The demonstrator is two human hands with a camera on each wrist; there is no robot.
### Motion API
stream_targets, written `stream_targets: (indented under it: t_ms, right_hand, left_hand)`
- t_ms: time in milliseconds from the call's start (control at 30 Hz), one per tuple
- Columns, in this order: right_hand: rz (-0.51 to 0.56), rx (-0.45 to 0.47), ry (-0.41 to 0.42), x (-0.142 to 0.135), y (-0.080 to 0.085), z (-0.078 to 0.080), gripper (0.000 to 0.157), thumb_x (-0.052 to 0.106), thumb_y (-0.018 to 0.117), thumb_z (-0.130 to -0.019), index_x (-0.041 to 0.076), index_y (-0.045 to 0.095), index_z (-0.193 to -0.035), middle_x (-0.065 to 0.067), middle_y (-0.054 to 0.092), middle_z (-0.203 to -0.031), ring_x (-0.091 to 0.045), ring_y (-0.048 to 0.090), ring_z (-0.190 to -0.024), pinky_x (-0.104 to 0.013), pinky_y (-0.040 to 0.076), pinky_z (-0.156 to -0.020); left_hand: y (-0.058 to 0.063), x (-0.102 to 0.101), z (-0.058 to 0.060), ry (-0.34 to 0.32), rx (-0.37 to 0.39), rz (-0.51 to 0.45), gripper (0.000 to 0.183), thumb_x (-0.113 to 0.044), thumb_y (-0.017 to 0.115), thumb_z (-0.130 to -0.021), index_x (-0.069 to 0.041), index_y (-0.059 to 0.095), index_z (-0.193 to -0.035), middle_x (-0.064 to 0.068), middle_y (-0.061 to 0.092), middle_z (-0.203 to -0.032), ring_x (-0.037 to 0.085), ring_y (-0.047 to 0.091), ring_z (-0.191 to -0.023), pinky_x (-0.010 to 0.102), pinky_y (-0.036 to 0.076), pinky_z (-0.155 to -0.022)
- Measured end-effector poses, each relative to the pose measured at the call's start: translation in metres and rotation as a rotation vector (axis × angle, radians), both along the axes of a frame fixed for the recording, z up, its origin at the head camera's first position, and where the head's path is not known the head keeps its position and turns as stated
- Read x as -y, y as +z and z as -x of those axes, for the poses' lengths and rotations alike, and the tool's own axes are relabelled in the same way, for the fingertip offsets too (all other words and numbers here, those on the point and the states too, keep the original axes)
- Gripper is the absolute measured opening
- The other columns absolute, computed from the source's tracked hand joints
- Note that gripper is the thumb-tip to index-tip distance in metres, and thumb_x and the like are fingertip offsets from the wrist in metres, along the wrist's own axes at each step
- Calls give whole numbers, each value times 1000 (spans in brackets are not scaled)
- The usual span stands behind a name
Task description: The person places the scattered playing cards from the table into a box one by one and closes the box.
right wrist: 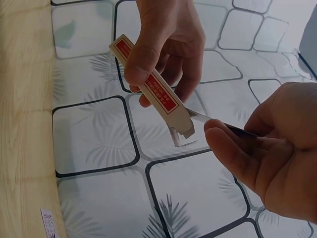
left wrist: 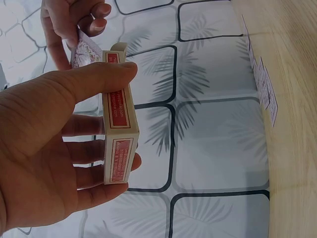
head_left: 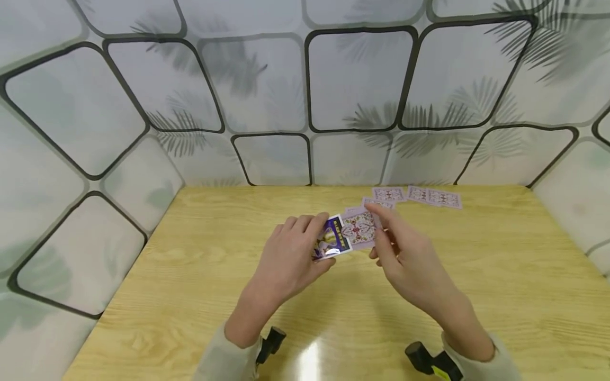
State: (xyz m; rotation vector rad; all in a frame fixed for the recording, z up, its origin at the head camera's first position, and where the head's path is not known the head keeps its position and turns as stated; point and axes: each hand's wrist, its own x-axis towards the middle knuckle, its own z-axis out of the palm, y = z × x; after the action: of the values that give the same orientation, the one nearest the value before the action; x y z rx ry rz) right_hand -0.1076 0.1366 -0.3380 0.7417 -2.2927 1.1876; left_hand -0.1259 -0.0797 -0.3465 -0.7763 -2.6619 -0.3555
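My left hand (head_left: 290, 256) grips a playing-card box (head_left: 332, 236), its thumb along one narrow side and its fingers round the other. The box face is purple and yellow. Red panels mark its cream side (left wrist: 119, 114) in the left wrist view. In the right wrist view the end flap of the box (right wrist: 166, 101) hangs loose towards the right hand. My right hand (head_left: 412, 259) pinches a playing card (head_left: 358, 231) between thumb and fingers, its pink-and-red patterned back facing up. The card lies in line with the box's open end, its near edge meeting it.
Several patterned cards lie face down near the back of the wooden table (head_left: 200, 275): a pair (head_left: 434, 197) at the right, a card (head_left: 388, 194) left of it, others partly behind the held card. A patterned cloth wall (head_left: 271, 159) rises behind the table.
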Motion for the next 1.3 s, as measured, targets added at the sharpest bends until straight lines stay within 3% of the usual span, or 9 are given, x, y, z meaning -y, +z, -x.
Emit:
stream_targets:
  t_ms: [167,467,900,1300]
  right_hand:
    - [63,53,6,2,3,-2,51,-14,52,-94,0,40,-142,-6,67,-87,-5,59,-62,-20,53,-54]
    - [239,104,11,10,5,-2,35,-13,48,-96,-7,46,-131,-19,71,-96,-9,63,-63,-23,55,-53]
    - [152,-48,-3,15,2,-2,49,-18,58,-88,-2,52,-134,-11,71,-91,-4,59,-64,-16,50,-51]
    - [156,-60,-32,20,-4,-5,47,-18,59,-86,-4,56,-130,-12,61,-107,-7,57,-69,-15,50,-54]
  left_hand:
    - [1,1,0,0,8,-9,77,-38,85,-77,-10,51,-139,11,65,-121,27,62,-104,42,54,-85]
    - [7,1,-1,9,-16,-19,78,-38,86,-76,-11,51,-140,10,65,-121,27,62,-105,41,54,-84]
    - [9,0,4,-19,-40,-53,77,-37,86,-75,-11,52,-139,10,65,-119,26,62,-101,40,54,-81]
    - [1,0,3,-28,-31,-72,76,-38,87,-74,-11,54,-137,10,66,-117,25,63,-97,38,54,-79]
